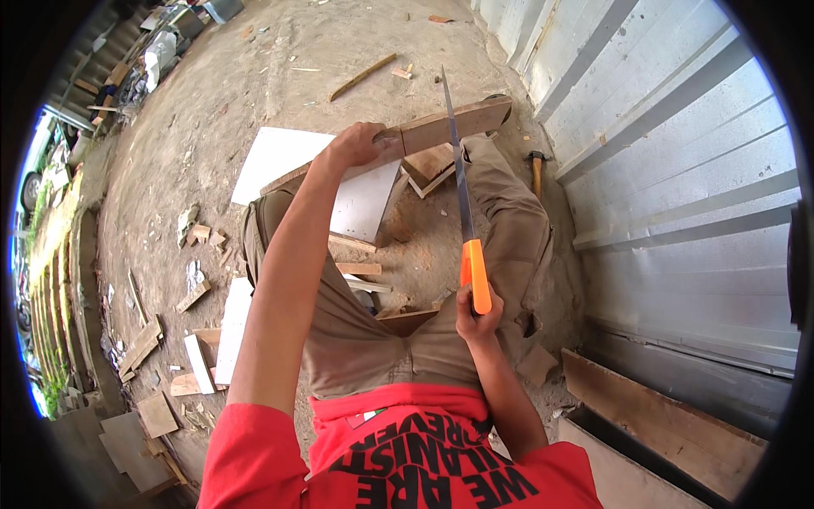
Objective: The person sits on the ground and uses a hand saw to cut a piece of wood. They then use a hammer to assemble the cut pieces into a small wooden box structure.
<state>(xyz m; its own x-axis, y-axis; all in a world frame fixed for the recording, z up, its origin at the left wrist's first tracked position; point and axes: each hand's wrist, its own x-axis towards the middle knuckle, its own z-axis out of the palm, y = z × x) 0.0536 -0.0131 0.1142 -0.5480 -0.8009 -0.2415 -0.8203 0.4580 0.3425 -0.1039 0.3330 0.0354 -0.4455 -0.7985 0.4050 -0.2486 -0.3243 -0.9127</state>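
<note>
A long wooden plank (430, 130) lies across my knees, with a thin dark line or cut across it just right of my left hand. My left hand (359, 144) is closed over the plank's upper edge and grips it. My right hand (479, 318) is wrapped round the orange handle of a handsaw (465, 195). The saw's long blade points away from me and crosses the plank near its right end; whether the teeth touch the wood, I cannot tell. Beneath the plank, between my legs, are a white board (365, 204) and a small wooden frame (431, 170).
A hammer (537, 174) lies beside my right leg, near a corrugated metal wall (678, 170). Ahead on the dirt floor is a wooden stick (363, 77). Offcuts (142, 346) are scattered to the left. Long boards (661, 424) lie along the wall at lower right.
</note>
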